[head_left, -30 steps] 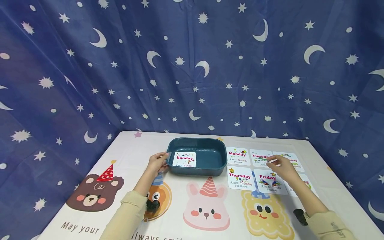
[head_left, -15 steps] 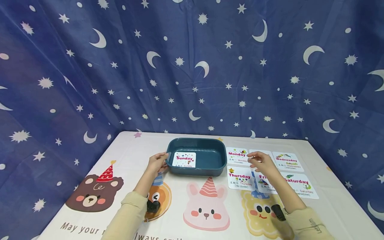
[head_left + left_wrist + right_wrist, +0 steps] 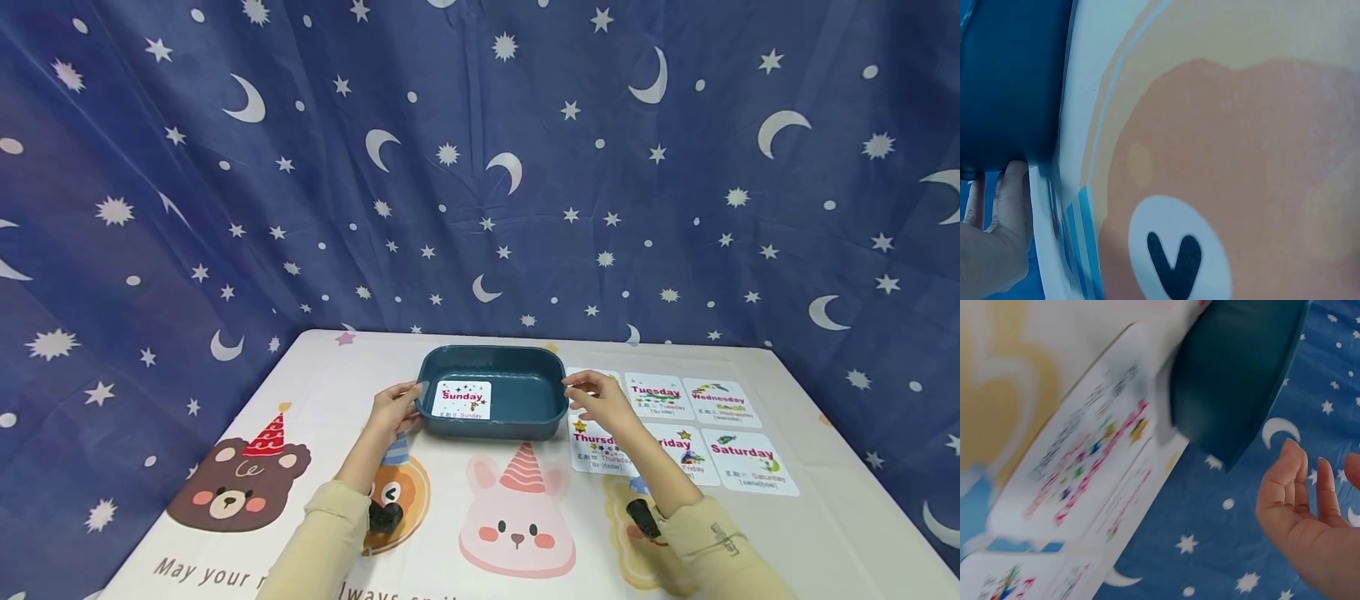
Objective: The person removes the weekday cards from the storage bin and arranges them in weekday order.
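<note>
In the head view a dark teal plastic basin (image 3: 491,429) stands near the back of the table, with a card reading Sunday (image 3: 462,400) lying at its left inside. My left hand (image 3: 393,408) holds the basin's left end, thumb at the rim and fingers against the outer wall. In the left wrist view, the fingers of that left hand (image 3: 1000,237) touch the basin wall (image 3: 1010,81). At the basin's right end is my right hand (image 3: 603,404), fingers bent loosely and holding nothing. The right wrist view shows a gap between this right hand (image 3: 1316,519) and the basin (image 3: 1235,381).
Right of the basin, day cards lie in two rows: Tuesday (image 3: 655,396), Wednesday (image 3: 720,402), Thursday (image 3: 596,450), Friday (image 3: 690,458) and Saturday (image 3: 750,464). My right hand covers most of another card. Behind the table hangs a blue star-patterned curtain (image 3: 480,208).
My right hand has moved left from above the Tuesday and Wednesday cards, past Monday, to the basin's right end. The left hand and basin have stayed put.
</note>
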A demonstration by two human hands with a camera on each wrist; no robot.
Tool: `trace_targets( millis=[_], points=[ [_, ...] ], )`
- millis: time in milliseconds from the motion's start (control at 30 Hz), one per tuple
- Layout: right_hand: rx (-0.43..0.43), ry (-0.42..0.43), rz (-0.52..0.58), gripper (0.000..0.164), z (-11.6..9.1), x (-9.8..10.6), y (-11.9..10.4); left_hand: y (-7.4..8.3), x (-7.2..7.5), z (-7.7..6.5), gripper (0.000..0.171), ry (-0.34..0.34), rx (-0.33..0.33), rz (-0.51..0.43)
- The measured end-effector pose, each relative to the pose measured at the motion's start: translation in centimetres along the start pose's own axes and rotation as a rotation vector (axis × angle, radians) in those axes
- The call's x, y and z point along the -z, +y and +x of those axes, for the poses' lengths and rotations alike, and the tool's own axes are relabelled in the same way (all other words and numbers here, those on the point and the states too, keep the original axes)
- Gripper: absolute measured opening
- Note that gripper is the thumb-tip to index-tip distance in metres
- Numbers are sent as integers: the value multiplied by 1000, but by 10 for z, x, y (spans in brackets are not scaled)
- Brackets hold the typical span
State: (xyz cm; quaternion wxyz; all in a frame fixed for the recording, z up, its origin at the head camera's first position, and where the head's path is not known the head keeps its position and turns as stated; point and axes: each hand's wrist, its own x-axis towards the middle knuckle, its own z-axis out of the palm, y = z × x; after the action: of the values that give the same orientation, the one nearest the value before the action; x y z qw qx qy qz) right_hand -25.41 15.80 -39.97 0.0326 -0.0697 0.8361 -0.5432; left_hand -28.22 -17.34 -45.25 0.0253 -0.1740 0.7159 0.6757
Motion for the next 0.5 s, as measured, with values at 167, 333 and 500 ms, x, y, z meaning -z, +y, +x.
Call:
trace_targets(
  millis=[167,333,500],
  points=[
    [18,-15,40,30,8,-15,-12,-2,0,-1,43,-4,-8,-6],
    [36,-48,37,28,19,-29,-23,-1,0,0,43,-6,-20,-17],
    [4,-92,69,29,29,-40,-25,0,-1,0,42,-8,-14,-3]
  ],
)
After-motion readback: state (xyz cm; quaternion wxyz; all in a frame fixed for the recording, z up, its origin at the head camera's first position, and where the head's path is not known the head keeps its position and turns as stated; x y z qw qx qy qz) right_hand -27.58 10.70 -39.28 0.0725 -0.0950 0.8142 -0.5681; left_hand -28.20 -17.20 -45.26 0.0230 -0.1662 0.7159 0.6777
